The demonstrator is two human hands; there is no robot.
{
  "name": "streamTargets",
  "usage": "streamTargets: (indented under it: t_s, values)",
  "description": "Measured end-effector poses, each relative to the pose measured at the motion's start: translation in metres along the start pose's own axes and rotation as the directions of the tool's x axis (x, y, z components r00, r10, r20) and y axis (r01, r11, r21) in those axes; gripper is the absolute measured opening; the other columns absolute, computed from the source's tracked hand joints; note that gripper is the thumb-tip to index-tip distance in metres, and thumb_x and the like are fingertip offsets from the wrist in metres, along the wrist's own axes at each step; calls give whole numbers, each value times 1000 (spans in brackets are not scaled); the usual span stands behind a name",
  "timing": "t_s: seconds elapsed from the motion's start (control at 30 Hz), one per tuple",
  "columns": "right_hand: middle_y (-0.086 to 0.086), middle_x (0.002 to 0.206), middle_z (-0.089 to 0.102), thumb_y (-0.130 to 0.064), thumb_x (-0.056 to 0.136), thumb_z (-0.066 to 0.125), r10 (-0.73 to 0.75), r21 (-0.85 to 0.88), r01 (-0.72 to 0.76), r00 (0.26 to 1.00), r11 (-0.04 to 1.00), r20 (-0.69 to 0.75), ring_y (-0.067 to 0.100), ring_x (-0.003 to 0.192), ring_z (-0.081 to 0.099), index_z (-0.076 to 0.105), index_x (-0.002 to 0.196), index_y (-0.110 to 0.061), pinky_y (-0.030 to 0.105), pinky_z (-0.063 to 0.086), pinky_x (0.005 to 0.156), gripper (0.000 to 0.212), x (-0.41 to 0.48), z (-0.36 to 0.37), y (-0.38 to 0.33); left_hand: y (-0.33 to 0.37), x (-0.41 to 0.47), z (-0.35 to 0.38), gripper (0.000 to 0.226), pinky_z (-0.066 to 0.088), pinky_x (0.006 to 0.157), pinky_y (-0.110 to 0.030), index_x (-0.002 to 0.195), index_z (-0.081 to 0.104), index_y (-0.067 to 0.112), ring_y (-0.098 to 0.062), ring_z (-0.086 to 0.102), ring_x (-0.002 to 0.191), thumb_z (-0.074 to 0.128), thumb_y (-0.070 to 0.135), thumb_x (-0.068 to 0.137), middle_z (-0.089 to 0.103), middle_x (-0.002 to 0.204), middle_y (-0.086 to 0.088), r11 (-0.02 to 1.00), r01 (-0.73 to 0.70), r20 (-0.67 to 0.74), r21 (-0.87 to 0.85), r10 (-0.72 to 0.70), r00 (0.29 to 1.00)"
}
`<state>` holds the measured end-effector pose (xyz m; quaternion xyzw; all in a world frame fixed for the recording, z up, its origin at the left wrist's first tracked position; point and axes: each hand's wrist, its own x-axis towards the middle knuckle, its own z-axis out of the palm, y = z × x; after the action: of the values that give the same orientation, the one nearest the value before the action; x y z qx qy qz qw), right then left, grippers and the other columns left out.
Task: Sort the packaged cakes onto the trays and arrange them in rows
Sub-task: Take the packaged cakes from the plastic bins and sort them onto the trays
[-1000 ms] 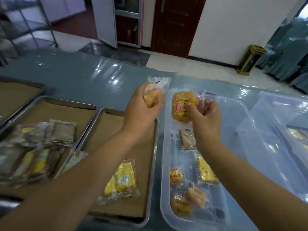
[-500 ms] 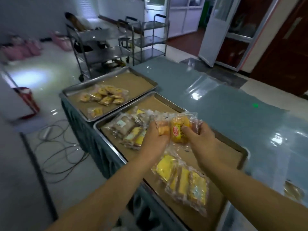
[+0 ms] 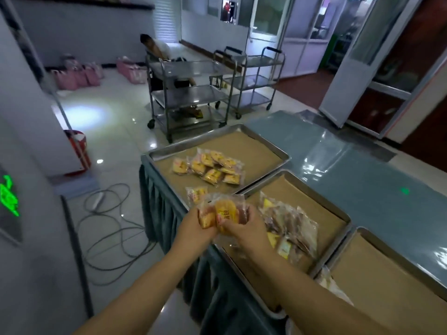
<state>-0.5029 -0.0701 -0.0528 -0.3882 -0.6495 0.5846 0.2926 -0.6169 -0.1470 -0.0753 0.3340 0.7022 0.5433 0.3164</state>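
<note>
My left hand grips a clear-wrapped golden cake. Close beside it, my right hand holds a round yellow packaged cake with a darker packet behind it. Both hands hover over the gap between the far tray and the middle tray, near the table's left edge. A cluster of several yellow packaged cakes lies on the far tray, with one more packet at its near edge. A heap of brown and yellow packets lies on the middle tray.
A third paper-lined tray sits at the right. The grey-blue table extends right under clear plastic. Two steel trolleys stand beyond the table, a person behind them. Cables lie on the floor at left.
My view has swung left from the clear bin to the trays. Both hands carried their cakes leftward, from above the bin to over the near edge of the far tray.
</note>
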Motion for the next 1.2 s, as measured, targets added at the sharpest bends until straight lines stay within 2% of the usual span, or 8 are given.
streamTargets:
  t_s: [0.1,0.23,0.5,0.63,0.8,1.03,1.1,1.2]
  values:
    - [2,93,65,-7,71,79,49,23,-49,999,999,4,7,80,64,55,95,-21,14,50,61,37,27,44,8,-11,22,-42,41,45,57,-11,99,61,35,0,64,72,68,7,69,69,81,12,1000,-1,46,22,0,999]
    - [-4,93,65,-12,72,77,95,11,-94,995,995,-32,8,83,64,55,94,-28,14,49,59,35,59,78,11,-28,53,-80,65,52,74,-23,121,49,38,-4,61,92,68,7,67,64,105,9,996,47,122,70,-55,991]
    - [-8,90,64,-6,75,75,166,48,-164,986,985,-36,-7,69,63,54,89,-30,8,47,50,35,126,108,20,-58,121,-101,53,55,79,-33,120,50,44,-6,62,96,70,22,76,65,103,14,994,80,65,80,-85,994]
    - [-4,98,66,-8,77,72,164,51,-161,985,986,-58,4,81,65,54,101,-27,19,53,65,36,175,121,24,-61,170,-114,43,55,75,-30,99,50,62,2,62,87,68,36,70,64,92,25,988,58,37,140,-64,997]
    - [-7,97,66,-11,78,72,188,71,-180,974,981,-124,6,83,66,51,105,-27,24,55,68,38,249,130,31,-58,251,-125,46,54,65,-26,103,45,60,5,60,76,65,48,64,64,84,25,939,73,21,336,-85,996]
    - [-5,111,58,-23,78,73,282,-214,-295,955,931,-91,17,104,58,39,107,-34,43,51,90,46,300,130,65,-86,319,-122,52,53,84,-32,117,43,42,-6,57,103,71,37,73,56,110,16,795,31,121,606,-130,984]
    - [-3,124,52,-36,76,73,178,-510,-228,973,829,-146,17,116,50,41,120,-26,39,43,101,56,308,131,71,-95,328,-123,76,40,102,-39,134,32,32,-17,40,128,74,37,71,41,136,6,663,-15,37,748,-19,999]
    - [4,149,27,-49,77,68,-73,-796,-91,983,598,-168,22,136,26,19,145,-18,37,24,109,89,308,136,73,-98,335,-124,78,15,111,-40,145,19,28,-23,20,140,64,32,81,21,153,-1,574,-203,190,793,83,978]
